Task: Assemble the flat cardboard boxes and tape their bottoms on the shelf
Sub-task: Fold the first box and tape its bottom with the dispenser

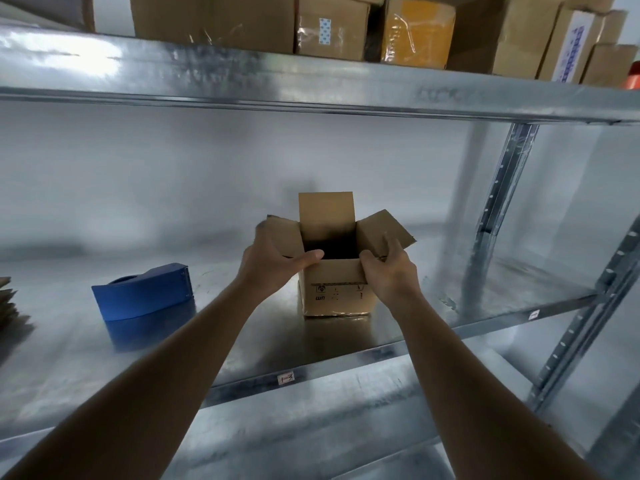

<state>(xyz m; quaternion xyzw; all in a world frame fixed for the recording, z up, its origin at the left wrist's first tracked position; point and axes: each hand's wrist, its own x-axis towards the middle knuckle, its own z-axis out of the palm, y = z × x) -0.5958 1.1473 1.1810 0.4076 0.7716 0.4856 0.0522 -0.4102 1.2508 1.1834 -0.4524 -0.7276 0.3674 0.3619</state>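
While both hands grip flaps, box (pixel 337 292) stands open.

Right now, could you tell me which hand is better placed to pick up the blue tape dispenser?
Left, probably: the blue tape dispenser lies left of the cardboard box, nearer the left hand than the right hand.

Galvanized steel shelving (pixel 346 88) against a pale wall (pixel 173 174)

On the shelf (pixel 346 344), bare metal lies between the blue tape dispenser (pixel 143 292) and the upright box (pixel 337 292), more bare metal runs right of the box to the post (pixel 498 188), while the upper shelf (pixel 311 84) bars the way overhead.
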